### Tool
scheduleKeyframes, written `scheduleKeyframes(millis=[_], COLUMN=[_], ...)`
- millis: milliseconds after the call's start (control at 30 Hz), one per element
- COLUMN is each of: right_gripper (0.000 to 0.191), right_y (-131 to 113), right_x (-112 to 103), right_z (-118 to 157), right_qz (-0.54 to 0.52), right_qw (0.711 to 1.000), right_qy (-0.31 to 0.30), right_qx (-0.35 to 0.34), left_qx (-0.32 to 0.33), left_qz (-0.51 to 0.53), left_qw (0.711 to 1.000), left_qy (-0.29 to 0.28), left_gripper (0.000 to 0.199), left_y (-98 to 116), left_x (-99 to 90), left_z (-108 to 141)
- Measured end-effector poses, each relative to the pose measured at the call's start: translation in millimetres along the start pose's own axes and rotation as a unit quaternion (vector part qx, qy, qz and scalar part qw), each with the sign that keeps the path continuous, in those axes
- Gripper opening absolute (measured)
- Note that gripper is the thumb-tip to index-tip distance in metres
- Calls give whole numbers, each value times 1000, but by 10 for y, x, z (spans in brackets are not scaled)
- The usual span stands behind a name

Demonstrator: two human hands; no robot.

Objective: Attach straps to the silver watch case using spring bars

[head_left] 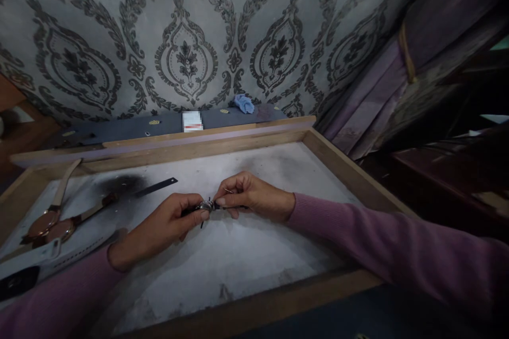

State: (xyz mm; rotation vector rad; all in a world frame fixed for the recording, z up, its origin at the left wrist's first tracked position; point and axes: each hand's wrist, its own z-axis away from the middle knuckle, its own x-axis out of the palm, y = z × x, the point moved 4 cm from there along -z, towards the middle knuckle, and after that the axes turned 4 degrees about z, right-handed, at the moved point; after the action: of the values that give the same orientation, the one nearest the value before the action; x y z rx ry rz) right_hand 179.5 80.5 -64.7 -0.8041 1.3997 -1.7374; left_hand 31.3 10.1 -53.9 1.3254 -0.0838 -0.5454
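Note:
Over the middle of a wood-framed white tray, my left hand (170,217) pinches a small wristwatch (205,205) with a shiny metal case and dark strap parts. Its face cannot be made out. My right hand (248,195) is closed at the watch's right side, fingertips touching or nearly touching it. A thin metal tool (228,190), like a pin or tweezers tip, shows between the right fingers. Part of a dark strap seems to run under that hand, mostly hidden. Left of my left hand lie two rose-gold watches (43,223) with pale straps.
A dark flat strip (157,187) with a hole lies in the tray. At lower left is a white strap (79,251) near a black watch (19,282). The tray's raised wooden rim (342,169) surrounds the work. Behind it sit a small white box (193,121) and a blue cloth (244,104).

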Motion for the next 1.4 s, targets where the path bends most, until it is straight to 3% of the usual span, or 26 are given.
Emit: scheduleKeyframes(millis=[300,967,1400], right_gripper=[18,12,11], right_y=[-52,-98,-76], right_x=[25,44,51], right_z=[15,52,54], right_qz=[34,78,79], right_qw=[998,995,995], right_qy=[-11,-3,3], right_qx=[-42,-56,-54], left_qx=[-7,-9,2], left_qz=[6,10,-23], left_qw=[1000,1000,1000], left_qy=[-9,-5,-2], left_gripper=[28,31,28], left_y=[-44,-68,31], left_x=[7,16,24], left_z=[-1,0,14])
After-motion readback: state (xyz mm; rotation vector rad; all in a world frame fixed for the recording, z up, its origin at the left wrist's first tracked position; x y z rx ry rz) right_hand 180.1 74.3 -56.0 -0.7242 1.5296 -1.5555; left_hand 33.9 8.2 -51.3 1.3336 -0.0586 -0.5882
